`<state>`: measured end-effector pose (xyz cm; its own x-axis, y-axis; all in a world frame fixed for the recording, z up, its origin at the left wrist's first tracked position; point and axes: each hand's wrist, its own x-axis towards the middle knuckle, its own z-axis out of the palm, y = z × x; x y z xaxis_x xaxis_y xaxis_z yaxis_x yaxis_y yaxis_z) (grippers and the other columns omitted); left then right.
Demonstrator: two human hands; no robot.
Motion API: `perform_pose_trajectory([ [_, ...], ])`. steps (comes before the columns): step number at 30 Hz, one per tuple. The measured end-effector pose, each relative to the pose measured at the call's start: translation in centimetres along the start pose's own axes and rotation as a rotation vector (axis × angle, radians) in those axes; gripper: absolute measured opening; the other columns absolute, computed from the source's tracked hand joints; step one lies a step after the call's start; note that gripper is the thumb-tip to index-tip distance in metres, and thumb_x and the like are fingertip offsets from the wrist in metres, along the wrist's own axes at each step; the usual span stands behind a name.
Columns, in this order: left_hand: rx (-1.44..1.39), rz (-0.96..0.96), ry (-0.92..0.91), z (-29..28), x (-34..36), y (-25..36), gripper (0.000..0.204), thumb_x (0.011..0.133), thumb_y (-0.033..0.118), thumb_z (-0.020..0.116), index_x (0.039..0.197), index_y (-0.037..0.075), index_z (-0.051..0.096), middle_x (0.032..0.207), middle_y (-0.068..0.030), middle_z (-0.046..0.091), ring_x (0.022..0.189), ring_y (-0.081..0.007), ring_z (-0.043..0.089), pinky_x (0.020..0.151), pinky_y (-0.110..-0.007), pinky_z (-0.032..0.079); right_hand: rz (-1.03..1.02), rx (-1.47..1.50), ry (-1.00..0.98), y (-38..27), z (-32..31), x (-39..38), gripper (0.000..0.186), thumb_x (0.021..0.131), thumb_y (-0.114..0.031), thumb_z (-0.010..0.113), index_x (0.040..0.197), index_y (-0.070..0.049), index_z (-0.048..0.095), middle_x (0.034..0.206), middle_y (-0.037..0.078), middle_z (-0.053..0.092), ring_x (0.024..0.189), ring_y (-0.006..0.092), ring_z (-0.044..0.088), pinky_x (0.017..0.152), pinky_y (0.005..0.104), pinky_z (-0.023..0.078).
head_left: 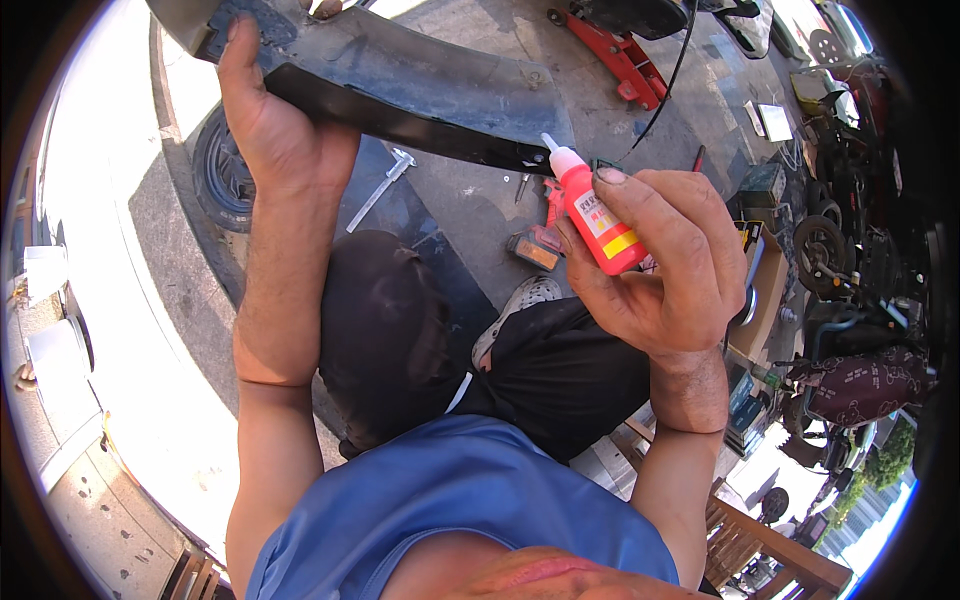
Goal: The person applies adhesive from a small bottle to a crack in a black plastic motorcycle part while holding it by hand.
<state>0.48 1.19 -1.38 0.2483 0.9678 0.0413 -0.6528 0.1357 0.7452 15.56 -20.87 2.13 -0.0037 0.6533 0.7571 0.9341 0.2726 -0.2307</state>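
Note:
My left hand is closed round the edge of a long, curved, dark plastic panel, its thumb along the near side. The panel looks like a vehicle fender piece and slants across the top of the view, dusty grey inside with a glossy black lip. Between the fingers and thumb of my right hand is a red glue bottle with a pale nozzle. It tilts up and to the left, the nozzle tip at the panel's right end. Whether the tip touches the panel, I cannot tell.
On the floor beneath lie a caliper and a red cordless power tool. A wheel is at the left, a red floor jack at the far side. Motorcycle parts and a cardboard box crowd the right.

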Motion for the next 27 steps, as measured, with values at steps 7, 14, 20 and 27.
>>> perform_pose_trajectory([
  [7,0.022,0.007,0.013,0.2,-0.2,0.0,0.058,0.104,0.048,0.045,0.144,0.006,0.051,0.133,-0.0181,0.066,0.125,-0.0337,0.060,0.112,-0.051,0.043,-0.021,-0.002,-0.040,0.0,-0.3,0.0,0.046,0.070,-0.004,0.089,0.112,-0.002,0.070,0.094,0.013,0.071,0.077,0.0256,0.070,0.065,0.0338,0.057],
  [14,0.006,-0.011,0.003,0.2,-0.1,0.0,0.058,0.105,0.047,0.043,0.144,0.005,0.050,0.132,-0.0179,0.066,0.125,-0.0338,0.060,0.112,-0.051,0.043,0.023,-0.029,0.051,0.1,-0.1,0.0,0.043,0.071,-0.004,0.088,0.110,-0.004,0.072,0.092,0.010,0.071,0.077,0.0247,0.069,0.067,0.0334,0.056],
  [20,-0.042,-0.038,0.026,-0.1,0.2,0.3,0.052,0.103,0.047,0.052,0.136,0.007,0.055,0.125,-0.0153,0.067,0.117,-0.0321,0.063,0.108,-0.051,0.046,0.631,0.280,0.218,4.2,-2.0,-1.9,0.032,0.086,-0.007,0.084,0.114,0.001,0.070,0.105,0.007,0.074,0.091,0.0105,0.069,0.084,0.0257,0.055],
  [27,0.190,0.065,0.020,-1.8,0.8,1.1,0.061,0.104,0.049,0.041,0.146,0.005,0.049,0.133,-0.0242,0.062,0.127,-0.0376,0.059,0.114,-0.057,0.042,1.367,0.580,0.268,12.7,-2.9,-18.6,0.038,0.091,-0.011,0.079,0.121,-0.001,0.058,0.105,0.009,0.075,0.085,0.0139,0.070,0.071,0.0244,0.048],
])
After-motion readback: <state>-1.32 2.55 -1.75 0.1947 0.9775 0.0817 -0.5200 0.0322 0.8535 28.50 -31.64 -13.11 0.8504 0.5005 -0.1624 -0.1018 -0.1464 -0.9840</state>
